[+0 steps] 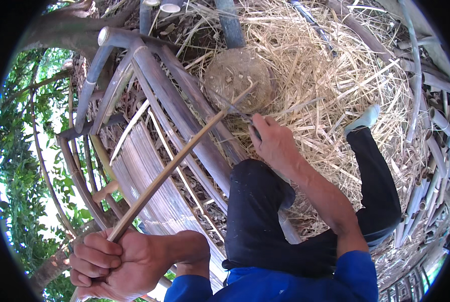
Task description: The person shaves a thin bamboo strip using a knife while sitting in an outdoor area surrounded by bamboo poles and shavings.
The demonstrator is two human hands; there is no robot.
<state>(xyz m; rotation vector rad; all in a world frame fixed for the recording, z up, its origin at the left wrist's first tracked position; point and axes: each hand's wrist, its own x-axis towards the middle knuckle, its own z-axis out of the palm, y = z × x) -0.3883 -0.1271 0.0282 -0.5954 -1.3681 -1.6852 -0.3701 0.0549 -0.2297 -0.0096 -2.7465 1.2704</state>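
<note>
My left hand is closed in a fist round the near end of a long, thin bamboo strip, at the lower left. The strip slants up and away to the right, and its far end is over a round wooden block. My right hand grips a knife by its dark handle. Its narrow blade crosses the strip near the far end, pointing up and left. Whether the edge is biting into the strip, I cannot tell. A small curl of wood shows at the strip's tip.
Pale shavings cover the ground round the block. To the left stands a bamboo frame with a slatted panel. Bent before me is my black-trousered leg. Stacked bamboo poles line the right side, and foliage is far left.
</note>
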